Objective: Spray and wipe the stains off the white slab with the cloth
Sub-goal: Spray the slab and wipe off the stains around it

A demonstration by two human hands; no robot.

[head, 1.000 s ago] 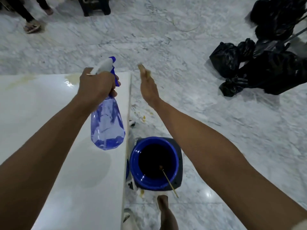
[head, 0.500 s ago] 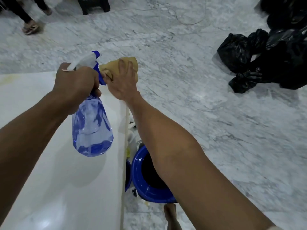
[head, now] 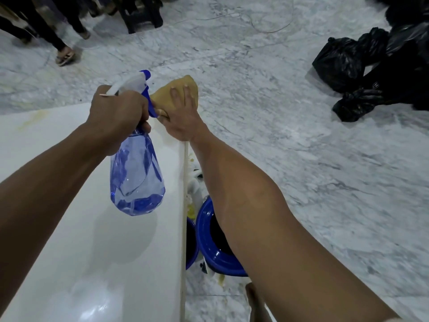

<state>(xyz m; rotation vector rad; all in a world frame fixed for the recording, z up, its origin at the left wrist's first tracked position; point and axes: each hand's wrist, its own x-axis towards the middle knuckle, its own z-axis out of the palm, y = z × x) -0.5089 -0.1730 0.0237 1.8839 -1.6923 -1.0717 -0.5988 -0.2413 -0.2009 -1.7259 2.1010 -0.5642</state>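
Two hands over the white slab [head: 92, 228], head view: left hand [head: 118, 117] clenched around the spray bottle [head: 137, 173]; right hand [head: 183, 117], fingers spread, presses the tan cloth [head: 178, 89] flat at the slab's far right corner.

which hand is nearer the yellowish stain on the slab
Left. The left hand holds the spray bottle just right of the yellowish stain; the right hand is farther right, at the slab's corner.

tan cloth [head: 178, 91] flat on stained white slab's [head: 92, 228] far corner.
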